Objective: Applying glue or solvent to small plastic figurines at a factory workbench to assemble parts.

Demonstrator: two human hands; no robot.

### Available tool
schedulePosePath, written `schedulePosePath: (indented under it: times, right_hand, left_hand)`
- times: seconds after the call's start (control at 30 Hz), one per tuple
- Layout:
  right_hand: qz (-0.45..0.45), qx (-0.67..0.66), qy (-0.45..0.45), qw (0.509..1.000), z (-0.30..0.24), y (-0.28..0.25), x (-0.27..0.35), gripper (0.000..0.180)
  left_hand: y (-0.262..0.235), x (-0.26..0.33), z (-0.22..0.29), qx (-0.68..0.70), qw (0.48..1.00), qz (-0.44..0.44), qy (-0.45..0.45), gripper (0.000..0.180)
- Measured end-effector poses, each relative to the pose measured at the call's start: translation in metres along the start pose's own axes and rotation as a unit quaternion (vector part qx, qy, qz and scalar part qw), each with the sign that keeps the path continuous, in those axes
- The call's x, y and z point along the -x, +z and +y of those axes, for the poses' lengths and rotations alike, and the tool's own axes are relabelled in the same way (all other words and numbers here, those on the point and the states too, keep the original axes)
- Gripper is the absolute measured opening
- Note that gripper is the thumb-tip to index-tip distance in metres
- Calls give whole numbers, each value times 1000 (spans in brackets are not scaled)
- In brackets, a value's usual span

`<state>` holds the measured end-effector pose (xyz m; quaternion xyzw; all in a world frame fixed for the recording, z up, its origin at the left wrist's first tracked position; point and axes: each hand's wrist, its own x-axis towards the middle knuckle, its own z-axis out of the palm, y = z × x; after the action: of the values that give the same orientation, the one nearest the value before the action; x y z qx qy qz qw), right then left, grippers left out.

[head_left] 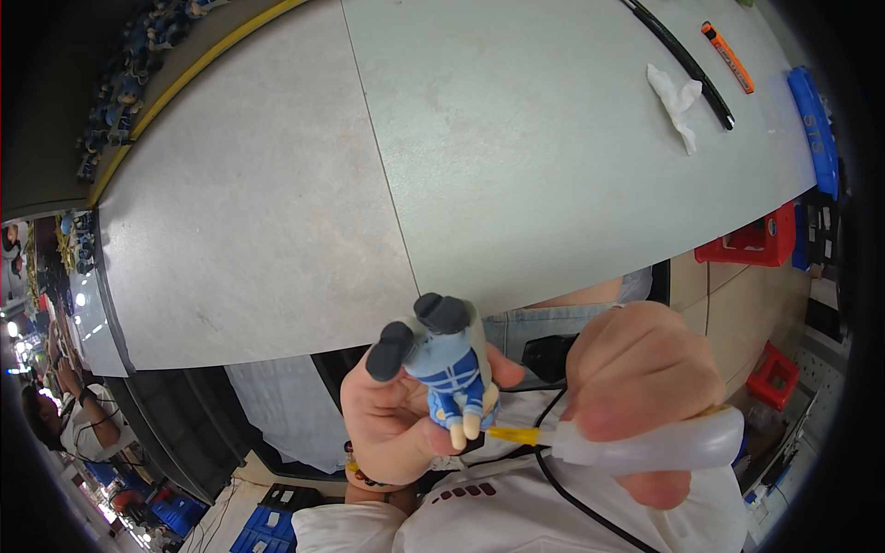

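**Inspector:** Report on the hands.

**Assistant:** The left hand (pixel 406 415) is cupping a small figurine (pixel 442 369), blue-suited with dark grey feet, fingers wrapped behind it and thumb pressing its side. The right hand (pixel 641 378) is clamping a soft white squeeze tube (pixel 664 444), its yellow nozzle (pixel 513 434) touching the figurine's pale lower end. The two hands are working close together, just below the near edge of the tabletop (pixel 277 184), above the person's lap.

**Inspector:** Which step is this?

**Assistant:** By my judgement, something is being applied from the tube to the figurine's pale end. I cannot tell whether anything is flowing.

**Inspector:** What is the next move calling for?

**Assistant:** In my view, a gentle, measured squeeze, the nozzle holding on the one spot and the left hand keeping the figurine from turning. A black cable (pixel 562 484) is running under the tube and may snag.

**Inspector:** Other items?

**Assistant:** On the far right of the tabletop are lying a crumpled white tissue (pixel 678 101), a long black strip (pixel 687 63) and an orange cutter (pixel 728 57), well apart from the hands. Red crates (pixel 761 241) are standing on the floor beyond.
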<state>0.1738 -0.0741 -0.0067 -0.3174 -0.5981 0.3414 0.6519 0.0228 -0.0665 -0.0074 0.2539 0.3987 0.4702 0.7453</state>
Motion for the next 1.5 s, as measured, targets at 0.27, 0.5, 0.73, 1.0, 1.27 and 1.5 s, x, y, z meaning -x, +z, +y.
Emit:
schedulePosePath:
  times: [0.27, 0.5, 0.73, 1.0, 1.27, 1.5]
  right_hand:
    - [187, -69, -18, 980, -12, -9, 4, 32]
    - [182, -73, -26, 980, -6, -13, 7, 43]
    - [187, -75, -21, 979, -3, -10, 6, 44]
    - [182, -66, -21, 981, -5, -11, 7, 45]
    - [174, -76, -20, 982, -2, -12, 8, 45]
    - [153, -81, 0, 985, -3, -15, 9, 45]
  left_hand:
    - [-11, -5, 3, 39, 997, -55, 40, 48]
    - [-15, -8, 4, 110, 986, -123, 17, 44]
    - [-15, -6, 6, 102, 993, -58, 21, 42]
    - [-12, -7, 2, 103, 987, -114, 39, 40]
    - [-12, -8, 1, 68, 991, -115, 35, 44]
    - [-10, -7, 2, 43, 991, -120, 34, 45]
